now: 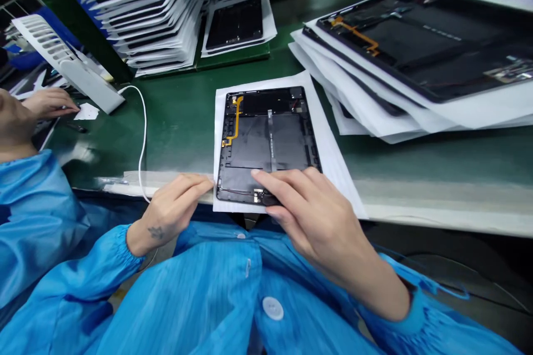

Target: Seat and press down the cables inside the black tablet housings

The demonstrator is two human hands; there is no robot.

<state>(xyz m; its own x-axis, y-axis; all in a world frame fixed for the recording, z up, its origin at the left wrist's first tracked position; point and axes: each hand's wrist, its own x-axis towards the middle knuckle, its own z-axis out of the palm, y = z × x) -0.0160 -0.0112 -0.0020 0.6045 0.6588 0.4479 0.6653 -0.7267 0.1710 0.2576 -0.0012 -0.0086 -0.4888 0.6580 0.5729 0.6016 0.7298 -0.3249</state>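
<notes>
An opened tablet housing [250,144], black inside with an orange ribbon cable [238,116], lies on a white sheet [328,161] at the bench's front edge. My right hand [320,216] is closed over its near edge, index fingertip on the inner surface and thumb at the rim. At the sheet's left edge, the fingers of my left hand [172,205] are pressed together, tips touching the edge. Whatever they pinch, if anything, is hidden, as is the left thumb. Part of the housing's lower right corner is covered by my right hand.
At right, more tablet housings [400,39] are stacked with white sheets between. Tall stacks of interleaved panels [154,16] stand behind. A white device [70,61] with a cable [145,122] is at left, beside a co-worker's hand [48,102] and blue sleeve [37,199].
</notes>
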